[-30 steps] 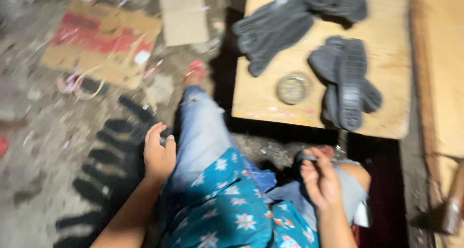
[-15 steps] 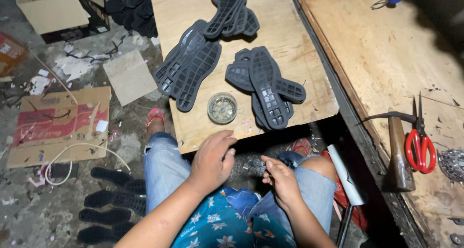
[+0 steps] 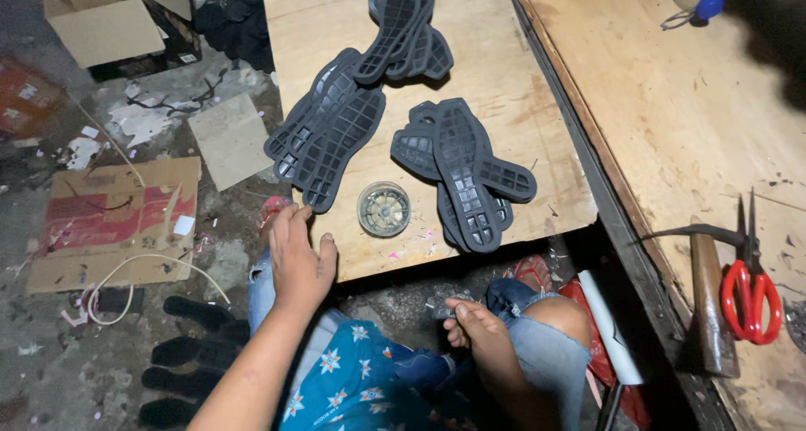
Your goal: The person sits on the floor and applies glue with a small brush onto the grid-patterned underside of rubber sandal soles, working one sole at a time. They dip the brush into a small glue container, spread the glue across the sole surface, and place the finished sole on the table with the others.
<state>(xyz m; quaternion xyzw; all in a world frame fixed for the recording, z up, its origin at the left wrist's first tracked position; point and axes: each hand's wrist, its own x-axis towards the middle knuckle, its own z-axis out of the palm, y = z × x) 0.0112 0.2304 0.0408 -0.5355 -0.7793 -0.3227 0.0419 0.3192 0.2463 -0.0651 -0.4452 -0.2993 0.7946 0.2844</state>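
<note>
Two bare hands are mid-pickup: the left hand [image 3: 298,259], fingers spread and empty, reaches the near edge of the plywood board [image 3: 504,146] beside the dark rubber soles [image 3: 329,133], needing only a short reach, while the right hand [image 3: 470,323] pinches a small grey object [image 3: 440,311].

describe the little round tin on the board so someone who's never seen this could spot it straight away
Start at the low plywood board in front of the seated person, strewn with dark rubber shoe soles. Near its front edge, just right of the left hand, sits a small round tin. It is the only round, shiny, pale thing there; everything beside it is long, flat and black.
</note>
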